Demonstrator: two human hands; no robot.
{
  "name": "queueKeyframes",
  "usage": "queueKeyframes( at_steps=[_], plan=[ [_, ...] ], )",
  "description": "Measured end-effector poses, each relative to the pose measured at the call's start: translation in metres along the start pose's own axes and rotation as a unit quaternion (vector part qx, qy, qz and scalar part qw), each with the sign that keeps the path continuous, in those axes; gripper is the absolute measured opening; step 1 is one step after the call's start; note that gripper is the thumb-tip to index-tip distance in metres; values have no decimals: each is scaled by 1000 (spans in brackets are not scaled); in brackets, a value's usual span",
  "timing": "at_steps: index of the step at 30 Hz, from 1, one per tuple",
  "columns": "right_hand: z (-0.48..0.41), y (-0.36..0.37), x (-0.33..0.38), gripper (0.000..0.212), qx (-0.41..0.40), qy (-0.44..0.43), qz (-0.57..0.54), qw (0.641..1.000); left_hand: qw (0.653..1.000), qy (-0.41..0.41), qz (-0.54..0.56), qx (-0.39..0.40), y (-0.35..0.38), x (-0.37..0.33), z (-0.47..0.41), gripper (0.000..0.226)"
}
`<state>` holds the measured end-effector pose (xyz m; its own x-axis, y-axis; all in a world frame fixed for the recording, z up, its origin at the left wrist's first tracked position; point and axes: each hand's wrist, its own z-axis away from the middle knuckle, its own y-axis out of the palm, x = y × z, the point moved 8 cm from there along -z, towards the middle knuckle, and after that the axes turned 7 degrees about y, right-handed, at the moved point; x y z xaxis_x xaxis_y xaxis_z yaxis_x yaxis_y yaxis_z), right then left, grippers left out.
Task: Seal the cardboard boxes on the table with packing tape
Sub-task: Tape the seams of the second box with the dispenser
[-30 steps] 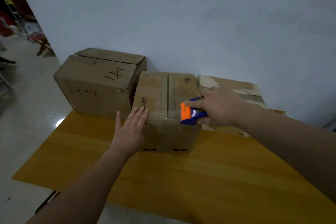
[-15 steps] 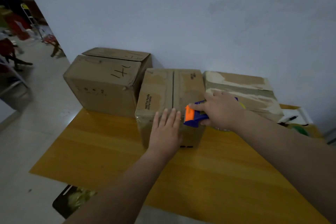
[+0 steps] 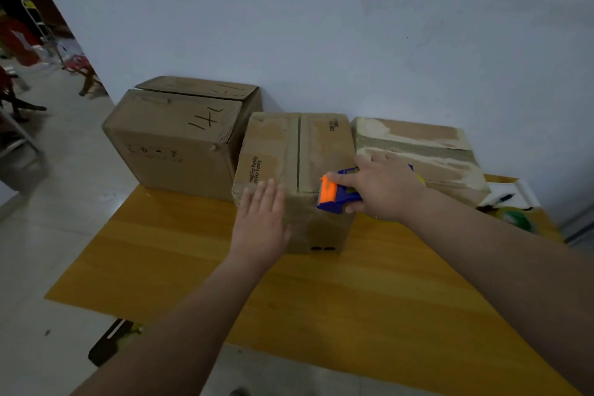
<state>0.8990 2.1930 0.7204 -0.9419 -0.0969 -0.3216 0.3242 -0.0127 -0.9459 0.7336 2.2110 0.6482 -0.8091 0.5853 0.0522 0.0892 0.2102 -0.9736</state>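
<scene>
box: middle box (image 3: 289, 151) sits midway along the table's (image 3: 289, 299) far edge, by the wall. It is flanked by the left box (image 3: 173, 135) at the far left corner and the right box (image 3: 418, 151) toward the far right.
seam: a dark line runs down the middle of the top; cannot tell if tape covers it.
handling: probably stiff corrugated card, weight unknown. The flaps likely sag if pressed at the seam, so brace on a wall or edge.
tape gun: tape gun (image 3: 334, 196) is blue and orange hard plastic; hold it by the handle. The tape is likely thin, sticky and quick to wrinkle.
left hand: left hand (image 3: 262, 222) is flat with fingers straight, resting on the box's front face at the top edge, left of the seam.
right hand: right hand (image 3: 382, 190) is wrapped round the tape gun. The orange end is at the front top edge, just right of the seam.
spare: green roll (image 3: 517, 219) near the right edge.
</scene>
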Motion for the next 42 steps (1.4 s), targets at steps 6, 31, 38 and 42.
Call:
queueKeyframes(
  at_steps=[6,31,38,42],
  plan=[
    [3,-5,3,78,3,13,6,1000,998,36,49,-12,0,-36,-10,67],
    [46,25,-30,65,-4,13,-13,1000,997,-33,-14,66,8,-44,-5,71],
    [45,28,-32,65,-7,6,-18,1000,996,16,-44,81,3,-26,-8,68],
    [42,30,-31,65,-19,9,-25,999,992,-35,-65,99,-1,24,5,69]
  ],
)
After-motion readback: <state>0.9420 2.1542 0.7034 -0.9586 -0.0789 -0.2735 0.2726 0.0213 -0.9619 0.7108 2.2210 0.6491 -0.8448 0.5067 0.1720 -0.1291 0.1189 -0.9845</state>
